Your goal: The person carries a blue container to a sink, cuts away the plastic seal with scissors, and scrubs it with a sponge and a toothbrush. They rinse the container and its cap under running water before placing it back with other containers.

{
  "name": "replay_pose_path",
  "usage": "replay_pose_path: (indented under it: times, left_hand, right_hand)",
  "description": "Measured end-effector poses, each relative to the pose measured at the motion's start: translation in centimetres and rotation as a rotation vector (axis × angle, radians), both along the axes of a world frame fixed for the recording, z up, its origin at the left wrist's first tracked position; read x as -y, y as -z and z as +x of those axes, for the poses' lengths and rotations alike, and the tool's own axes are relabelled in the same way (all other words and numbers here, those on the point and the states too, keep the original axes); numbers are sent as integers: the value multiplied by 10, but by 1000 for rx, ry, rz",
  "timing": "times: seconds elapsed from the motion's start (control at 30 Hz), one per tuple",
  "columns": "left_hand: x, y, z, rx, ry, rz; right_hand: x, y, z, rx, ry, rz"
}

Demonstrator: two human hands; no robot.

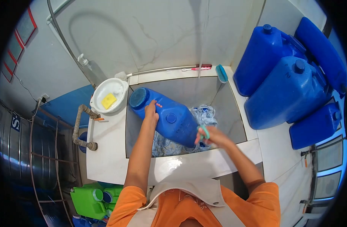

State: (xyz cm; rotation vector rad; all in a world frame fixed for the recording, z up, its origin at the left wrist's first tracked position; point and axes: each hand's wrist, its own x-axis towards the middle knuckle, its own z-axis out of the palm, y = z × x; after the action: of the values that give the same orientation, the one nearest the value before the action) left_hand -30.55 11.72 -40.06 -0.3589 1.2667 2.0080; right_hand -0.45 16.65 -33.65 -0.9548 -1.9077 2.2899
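A blue plastic jug (181, 118) lies tilted over the sink (234, 125), its large round cap (139, 99) at the upper left. My left hand (152, 112) is closed around the jug's handle near that cap. My right hand (215, 137), at the jug's lower right end, is closed on a small green scrubber (204, 132). Motion blurs this hand, and the scrubber's exact kind is hard to make out. Beneath the jug, a heap of clear plastic pieces with blue parts (205, 113) lies in the sink, partly hidden.
A white basin (116, 84) with a yellow sponge (109, 100) stands at the left ledge, beside a pump bottle (91, 70) and pipe tap (80, 121). Along the back ledge lie a long-handled brush (162, 70), toothbrush (192, 69) and blue brush (221, 73). Several blue jugs (275, 90) crowd the right counter.
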Motion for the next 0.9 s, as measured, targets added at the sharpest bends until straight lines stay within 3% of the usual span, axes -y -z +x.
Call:
replay_pose_path:
  times: [0.03, 0.07, 0.13, 0.37, 0.53, 0.9]
  left_hand:
    - [0, 1, -1, -3, -3, -4]
    - [1, 3, -1, -16, -14, -26]
    - [6, 0, 1, -31, -34, -53]
    - [54, 11, 17, -81, 61, -31]
    - [84, 13, 39, -119, 74, -42]
    - [54, -11, 97, -303, 134, 21]
  right_hand:
    - [15, 5, -5, -79, -32, -217]
    - [26, 8, -10, -82, -38, -222]
    - [40, 10, -23, -171, -30, -737]
    - [47, -1, -27, -29, -117, -785]
    - [62, -15, -29, 105, -123, -1018]
    - [56, -39, -1, 204, -28, -868]
